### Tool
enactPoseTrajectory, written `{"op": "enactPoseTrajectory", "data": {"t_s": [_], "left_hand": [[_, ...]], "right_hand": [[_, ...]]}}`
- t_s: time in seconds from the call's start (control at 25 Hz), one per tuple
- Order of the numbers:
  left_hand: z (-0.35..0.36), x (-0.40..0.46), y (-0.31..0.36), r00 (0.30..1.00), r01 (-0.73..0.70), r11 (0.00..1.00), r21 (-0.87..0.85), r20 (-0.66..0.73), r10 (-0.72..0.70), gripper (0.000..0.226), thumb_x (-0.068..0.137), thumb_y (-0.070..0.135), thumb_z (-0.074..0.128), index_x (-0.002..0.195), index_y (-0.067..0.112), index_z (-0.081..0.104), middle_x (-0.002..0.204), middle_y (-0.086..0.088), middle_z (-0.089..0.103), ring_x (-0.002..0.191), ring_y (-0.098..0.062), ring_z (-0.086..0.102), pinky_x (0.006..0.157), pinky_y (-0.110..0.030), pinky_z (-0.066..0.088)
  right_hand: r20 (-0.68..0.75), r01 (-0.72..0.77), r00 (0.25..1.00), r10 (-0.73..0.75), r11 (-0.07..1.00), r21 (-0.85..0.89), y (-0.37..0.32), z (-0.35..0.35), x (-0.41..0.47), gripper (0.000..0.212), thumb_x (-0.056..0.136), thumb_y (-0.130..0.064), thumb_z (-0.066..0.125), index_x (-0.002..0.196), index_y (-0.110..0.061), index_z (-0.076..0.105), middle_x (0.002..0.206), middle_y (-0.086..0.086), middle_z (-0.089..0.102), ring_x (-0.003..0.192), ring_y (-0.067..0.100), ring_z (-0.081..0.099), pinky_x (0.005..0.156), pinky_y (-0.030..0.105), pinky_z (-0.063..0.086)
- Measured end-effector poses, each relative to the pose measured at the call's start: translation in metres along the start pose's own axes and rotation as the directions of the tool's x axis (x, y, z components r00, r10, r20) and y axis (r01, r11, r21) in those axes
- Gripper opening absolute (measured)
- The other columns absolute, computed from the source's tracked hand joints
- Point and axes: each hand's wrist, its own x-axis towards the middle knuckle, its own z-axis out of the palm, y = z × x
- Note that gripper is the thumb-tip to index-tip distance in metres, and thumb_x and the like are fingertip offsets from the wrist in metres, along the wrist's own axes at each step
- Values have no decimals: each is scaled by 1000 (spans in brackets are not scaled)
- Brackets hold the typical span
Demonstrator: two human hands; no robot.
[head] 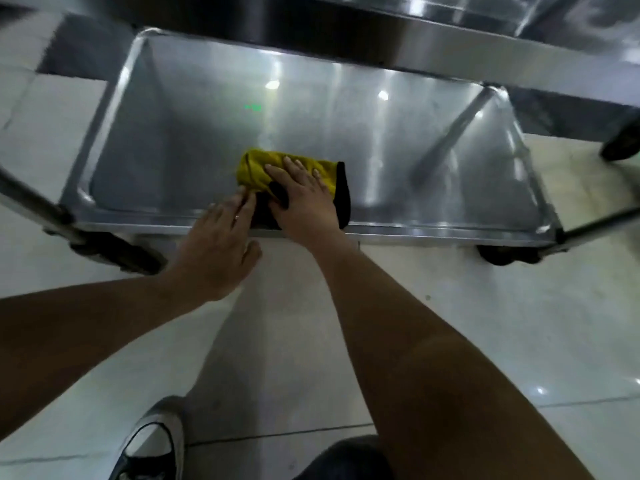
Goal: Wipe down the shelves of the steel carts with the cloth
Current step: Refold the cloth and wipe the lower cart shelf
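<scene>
The cloth [277, 169] lies pressed flat on the bottom shelf [207, 133] under the open right hand [301, 199], left hand [221, 244] spread empty beside it; next, likely a sweep outward.

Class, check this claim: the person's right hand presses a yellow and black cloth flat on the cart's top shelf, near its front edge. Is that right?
One detail is wrong. The head view shows the right hand pressing the yellow and black cloth flat on the cart's bottom shelf, just above the casters, not the top one. It is near the front edge.
</scene>
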Motion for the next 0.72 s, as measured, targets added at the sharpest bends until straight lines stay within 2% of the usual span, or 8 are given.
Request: {"op": "enactPoseTrajectory", "data": {"t_s": [0.16,0.24,0.36,0.44,0.6,0.68,0.72], "left_hand": [[8,9,24,998,14,984,178,50,-24,74,92,53,23,159,20,29,160,-20,31,140,-48,35,114,-62,26],[8,13,31,994,54,980,193,83,-72,70,94,57,28,158,29,29,161,-19,29,141,-51,31,113,-66,23],[4,22,48,995,86,985,148,37,-92,59,97,51,41,149,22,46,152,-26,39,133,-54,39,110,-67,29],[-2,26,55,995,97,984,147,5,-99,57,93,50,37,136,17,55,141,-26,47,123,-50,47,103,-61,38],[-18,35,69,996,61,989,137,49,-69,51,88,47,34,114,10,58,124,-22,56,111,-42,53,92,-53,44],[-21,38,77,999,26,990,141,42,-32,50,87,44,37,114,7,58,125,-22,57,111,-42,54,93,-52,42],[-23,42,84,999,-23,990,141,37,18,50,87,41,39,117,7,58,126,-22,57,111,-42,54,94,-51,42]], "right_hand": [[-121,-174,977,173,985,0,56,-30,-30,56,97,-40,57,152,-33,44,166,-2,28,155,15,19,126,32,5],[-158,-230,961,227,973,1,81,-44,-42,56,97,-40,56,151,-32,44,165,-2,30,154,15,21,126,33,7],[-211,-342,918,335,940,1,118,-60,-61,54,98,-40,56,151,-33,45,164,-3,32,152,19,25,124,33,12],[-247,-448,869,429,893,-26,144,-74,-72,55,98,-40,55,151,-32,43,163,-1,33,150,23,28,123,37,18],[-242,-679,720,651,732,-54,208,-116,-94,57,100,-32,49,155,-32,35,162,5,32,150,28,27,124,43,15],[-253,-720,685,683,688,-92,224,-130,-107,57,98,-22,49,153,-30,36,155,12,39,144,34,33,120,49,23],[-268,-718,692,671,680,-149,225,-133,-114,58,96,-15,51,152,-27,37,150,15,42,139,38,36,116,52,29]]}}
